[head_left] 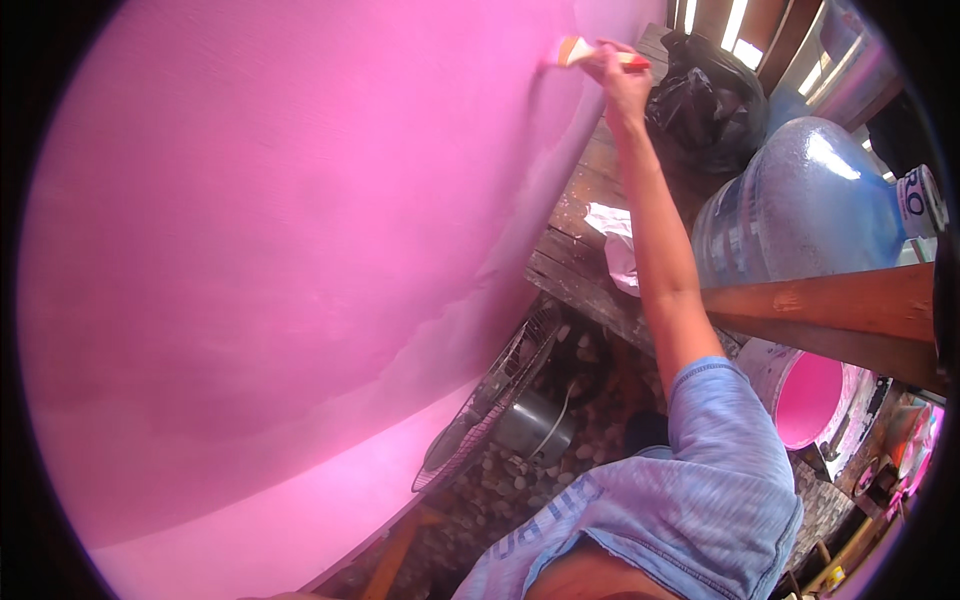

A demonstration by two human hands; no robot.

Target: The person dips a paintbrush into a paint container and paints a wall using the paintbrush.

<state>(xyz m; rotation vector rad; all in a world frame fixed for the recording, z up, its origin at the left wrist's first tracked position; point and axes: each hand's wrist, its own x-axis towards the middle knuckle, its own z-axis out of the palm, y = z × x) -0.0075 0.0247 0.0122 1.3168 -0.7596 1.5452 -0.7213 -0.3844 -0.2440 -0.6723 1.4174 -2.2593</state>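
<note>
At the top of the view, my right hand (622,75) is closed around a paintbrush (572,51). Its bristle end meets the pink surface (300,250), a large curved panel that fills the left side. Red shows at the end of the brush handle. A darker, wet-looking pink covers most of the panel, with an uneven border to a paler strip along its right and lower edges. My right arm stretches up from a blue short sleeve. My left hand is out of view.
Right of my arm lie a black plastic bag (700,100) and a large blue water bottle (800,210) above a wooden beam (830,305). Below stands a bucket with pink paint (808,400). White paper (615,245) rests on wooden boards. A wire-caged fan (490,400) stands near the panel.
</note>
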